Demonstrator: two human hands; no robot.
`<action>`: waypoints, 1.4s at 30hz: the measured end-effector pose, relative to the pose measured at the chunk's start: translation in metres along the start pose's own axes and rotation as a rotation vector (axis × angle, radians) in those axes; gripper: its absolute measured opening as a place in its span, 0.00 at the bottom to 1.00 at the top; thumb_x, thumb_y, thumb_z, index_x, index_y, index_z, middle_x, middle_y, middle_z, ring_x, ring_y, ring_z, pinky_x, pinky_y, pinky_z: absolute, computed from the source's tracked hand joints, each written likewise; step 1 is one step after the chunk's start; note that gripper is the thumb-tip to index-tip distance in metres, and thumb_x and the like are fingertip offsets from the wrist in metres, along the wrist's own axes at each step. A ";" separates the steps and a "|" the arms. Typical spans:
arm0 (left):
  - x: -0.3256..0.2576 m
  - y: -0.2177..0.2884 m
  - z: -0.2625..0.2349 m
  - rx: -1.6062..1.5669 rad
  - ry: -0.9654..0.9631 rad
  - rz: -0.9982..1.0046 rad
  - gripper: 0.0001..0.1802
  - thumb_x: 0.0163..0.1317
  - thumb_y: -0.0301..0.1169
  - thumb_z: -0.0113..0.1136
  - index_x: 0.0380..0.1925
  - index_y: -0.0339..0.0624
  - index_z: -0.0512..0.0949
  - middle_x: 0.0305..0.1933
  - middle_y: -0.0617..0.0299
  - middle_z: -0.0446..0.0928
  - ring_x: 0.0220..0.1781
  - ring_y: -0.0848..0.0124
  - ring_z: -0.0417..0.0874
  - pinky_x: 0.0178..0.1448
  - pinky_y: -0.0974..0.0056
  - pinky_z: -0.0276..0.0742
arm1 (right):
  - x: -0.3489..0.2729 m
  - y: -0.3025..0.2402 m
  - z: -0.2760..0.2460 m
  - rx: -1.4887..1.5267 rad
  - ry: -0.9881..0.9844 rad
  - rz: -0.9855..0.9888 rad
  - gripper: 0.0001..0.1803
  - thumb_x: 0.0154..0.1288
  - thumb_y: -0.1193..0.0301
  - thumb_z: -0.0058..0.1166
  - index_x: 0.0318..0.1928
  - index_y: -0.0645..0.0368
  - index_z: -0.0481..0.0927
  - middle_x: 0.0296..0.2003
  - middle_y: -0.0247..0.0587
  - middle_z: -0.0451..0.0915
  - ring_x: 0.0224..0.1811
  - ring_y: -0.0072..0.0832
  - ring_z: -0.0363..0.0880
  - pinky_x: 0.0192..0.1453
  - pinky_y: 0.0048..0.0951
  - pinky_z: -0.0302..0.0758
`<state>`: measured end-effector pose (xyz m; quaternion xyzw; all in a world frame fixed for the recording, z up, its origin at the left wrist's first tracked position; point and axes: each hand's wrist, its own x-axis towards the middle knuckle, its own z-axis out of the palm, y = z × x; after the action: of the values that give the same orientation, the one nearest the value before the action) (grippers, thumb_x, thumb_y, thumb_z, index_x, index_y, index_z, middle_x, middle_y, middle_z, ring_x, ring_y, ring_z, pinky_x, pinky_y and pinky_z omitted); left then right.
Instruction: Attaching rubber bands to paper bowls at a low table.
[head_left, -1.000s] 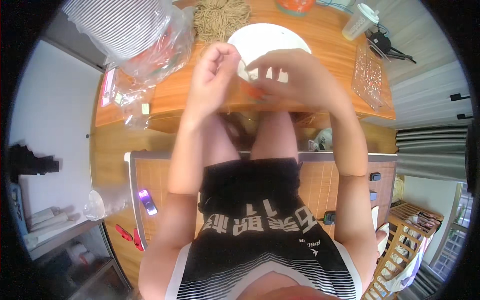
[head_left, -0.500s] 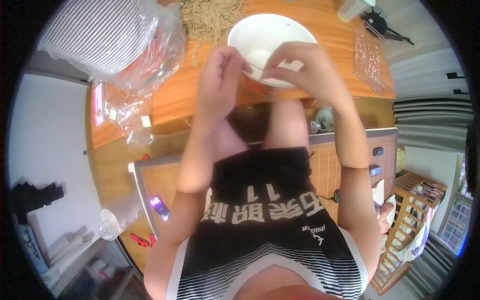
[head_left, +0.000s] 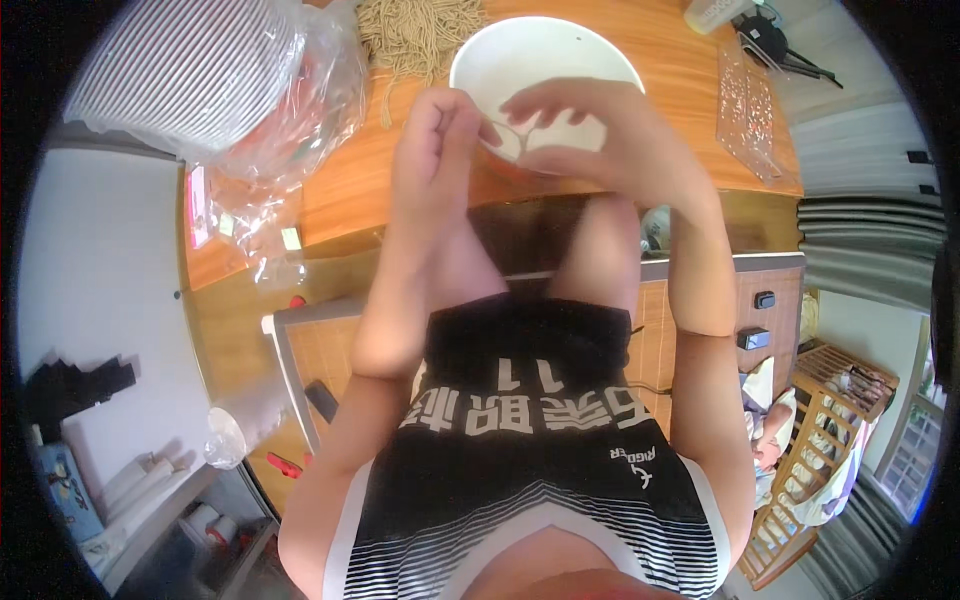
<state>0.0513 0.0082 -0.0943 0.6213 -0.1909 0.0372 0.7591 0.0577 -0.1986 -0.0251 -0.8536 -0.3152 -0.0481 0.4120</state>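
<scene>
A white bowl [head_left: 510, 55] stands near the front edge of the wooden table, both my hands over its near side. My left hand [head_left: 435, 145] is closed, fingertips pinching a thin, light-coloured cord [head_left: 520, 133]. The cord bends across the gap toward my right hand and is too fine to follow fully. My right hand [head_left: 615, 130] is open, thumb apart from the curved fingers, with the cord close to its fingertips. Beyond my left hand lies a heap of beige cord strands [head_left: 420, 35].
A clear plastic bag [head_left: 335, 110] with a stack of white ribbed pieces [head_left: 190, 70] fills the table's left. To the right lie a clear sheet with small specks [head_left: 750, 115], a pale cup [head_left: 715, 12] and a black object with thin legs [head_left: 765, 38]. A phone [head_left: 321, 400] rests on the seat.
My right hand has opened from a pinch, thumb and fingers now apart. The left keeps its pinch. The phone's lit screen has gone dark, and the view has shifted slightly.
</scene>
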 end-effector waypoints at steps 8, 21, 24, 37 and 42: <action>-0.006 -0.002 0.007 0.113 0.121 0.090 0.07 0.80 0.34 0.46 0.45 0.44 0.71 0.34 0.69 0.77 0.31 0.85 0.68 0.36 0.77 0.63 | 0.002 -0.001 -0.002 0.053 -0.027 0.012 0.07 0.64 0.68 0.64 0.38 0.57 0.88 0.33 0.40 0.88 0.35 0.30 0.86 0.44 0.30 0.80; -0.006 0.000 0.016 0.134 0.171 0.080 0.09 0.80 0.37 0.46 0.46 0.46 0.71 0.34 0.69 0.77 0.32 0.85 0.69 0.35 0.77 0.63 | 0.006 0.008 0.000 0.145 -0.048 -0.089 0.18 0.67 0.61 0.63 0.50 0.60 0.84 0.37 0.41 0.87 0.38 0.31 0.86 0.46 0.34 0.80; -0.006 0.003 0.016 0.095 0.171 0.038 0.07 0.80 0.31 0.46 0.45 0.40 0.71 0.35 0.67 0.75 0.40 0.81 0.74 0.49 0.73 0.69 | 0.007 0.013 -0.008 0.108 -0.155 0.002 0.15 0.65 0.61 0.65 0.46 0.58 0.87 0.34 0.42 0.87 0.37 0.33 0.86 0.44 0.34 0.79; 0.002 0.004 0.017 -0.120 0.233 0.032 0.11 0.82 0.37 0.39 0.41 0.45 0.66 0.30 0.63 0.80 0.23 0.83 0.61 0.29 0.75 0.61 | 0.006 0.019 -0.011 -0.109 -0.110 -0.381 0.04 0.61 0.71 0.62 0.35 0.58 0.83 0.34 0.40 0.82 0.42 0.42 0.80 0.50 0.40 0.74; 0.004 0.001 0.013 -0.158 0.252 0.008 0.09 0.81 0.35 0.40 0.41 0.45 0.67 0.31 0.62 0.80 0.25 0.83 0.66 0.30 0.75 0.63 | 0.012 0.022 -0.016 -0.175 -0.178 -0.394 0.05 0.61 0.70 0.62 0.38 0.56 0.83 0.37 0.39 0.83 0.44 0.41 0.80 0.51 0.39 0.73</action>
<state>0.0520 -0.0048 -0.0904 0.5491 -0.0987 0.1028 0.8235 0.0828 -0.2147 -0.0253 -0.8089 -0.5055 -0.0791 0.2897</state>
